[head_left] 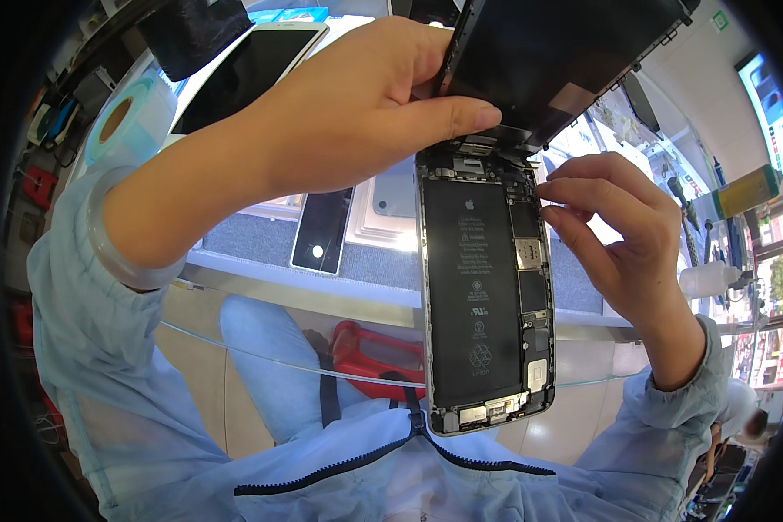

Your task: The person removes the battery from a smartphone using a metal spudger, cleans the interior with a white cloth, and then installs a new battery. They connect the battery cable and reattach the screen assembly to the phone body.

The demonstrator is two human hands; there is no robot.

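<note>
An opened smartphone [535, 344] is held up in front of me, its insides facing me. A long black battery [471, 296] fills its left side, with metal shields and small boards along the right. The black screen panel [557, 65] is raised at the phone's top end. My left hand [391, 104] grips that panel's lower left edge, thumb on its inner face, other fingers hidden behind. My right hand [622, 222] is closed, thumb and index fingertips together at the phone's upper right edge. Anything between those fingertips is too small to make out.
Behind the phone runs a counter with a grey mat [265, 244]. On it lie a white-framed device [244, 74], a dark phone [322, 230] and a roll of clear tape [117, 122]. A red stool-like object [378, 357] stands below. A bottle [709, 280] is at right.
</note>
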